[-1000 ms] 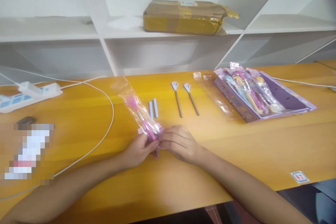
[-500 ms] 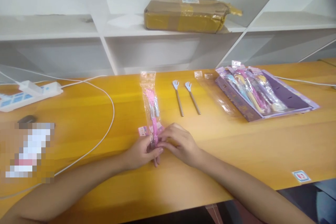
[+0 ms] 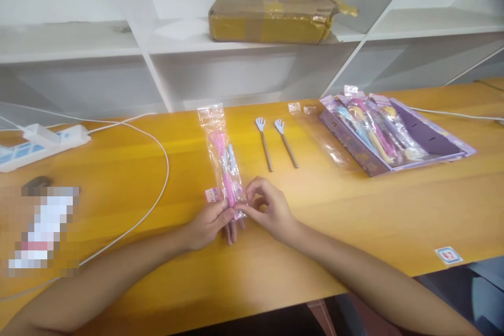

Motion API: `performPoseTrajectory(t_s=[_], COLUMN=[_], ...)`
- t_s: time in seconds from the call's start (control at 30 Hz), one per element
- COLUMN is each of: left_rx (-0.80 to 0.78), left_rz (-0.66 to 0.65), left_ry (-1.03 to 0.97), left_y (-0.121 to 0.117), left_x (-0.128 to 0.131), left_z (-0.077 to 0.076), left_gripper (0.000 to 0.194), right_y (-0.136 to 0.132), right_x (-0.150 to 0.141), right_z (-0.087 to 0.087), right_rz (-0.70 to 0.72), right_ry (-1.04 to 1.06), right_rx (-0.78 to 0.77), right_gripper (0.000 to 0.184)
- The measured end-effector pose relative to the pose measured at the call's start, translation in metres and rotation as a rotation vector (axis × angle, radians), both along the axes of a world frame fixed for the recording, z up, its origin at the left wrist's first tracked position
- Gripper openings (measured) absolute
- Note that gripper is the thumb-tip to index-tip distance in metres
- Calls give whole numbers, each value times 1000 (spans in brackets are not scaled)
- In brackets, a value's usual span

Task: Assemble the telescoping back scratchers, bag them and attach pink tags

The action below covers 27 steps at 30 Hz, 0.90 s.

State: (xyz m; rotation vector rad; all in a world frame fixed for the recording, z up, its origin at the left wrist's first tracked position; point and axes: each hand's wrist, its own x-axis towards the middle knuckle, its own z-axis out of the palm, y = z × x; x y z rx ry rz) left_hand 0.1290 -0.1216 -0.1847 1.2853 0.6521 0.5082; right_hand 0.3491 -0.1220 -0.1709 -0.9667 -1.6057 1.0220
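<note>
A pink back scratcher (image 3: 229,181) in a clear plastic bag (image 3: 210,115) points away from me, its clawed end at the far side. My left hand (image 3: 212,223) grips the bagged handle near its lower end, thumb on top and fingertips showing underneath. Close on the right, my right hand (image 3: 270,207) has its thumb against the handle's lower end and its bent fingers at the bag's edge. A light blue handle piece (image 3: 232,159) lies just right of the bag, partly covered. Farther right, two back scratcher heads on metal rods (image 3: 266,151) (image 3: 289,150) lie side by side.
An open purple box (image 3: 429,142) with several bagged back scratchers stands at the right. An empty plastic bag (image 3: 334,155) lies beside it. A power strip (image 3: 71,136) and white cable (image 3: 167,163) occupy the left. Behind is a white shelf with a taped carton (image 3: 271,18).
The bagged back scratcher has swung from leaning left to nearly straight away from me, partly covering the blue pieces. My right-hand fingers have lifted and spread slightly while the thumb stays at the handle.
</note>
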Motion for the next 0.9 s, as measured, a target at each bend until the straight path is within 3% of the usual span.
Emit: performPoseTrajectory(t_s=[0.1,0.2,0.47,0.7,0.9], left_rx=[26,61,181,200,121], left_rz=[-3,31,52,78,55], left_ry=[-5,7,78,54,42], left_y=[-2,-5,-6,-4,-4], left_x=[-1,-2,0,-1,-1], left_z=[-3,-4,8,2,4], left_gripper=[57,61,56,47,60], right_y=[3,5,1,4,4], right_x=[1,3,6,7,9], right_z=[0,0,4,5,3], right_rz=[49,187,512,604,674], right_ry=[48,28,40,73,109], right_rx=[-103,-135,-274,-364,-414], right_gripper=[42,39,35,41,49])
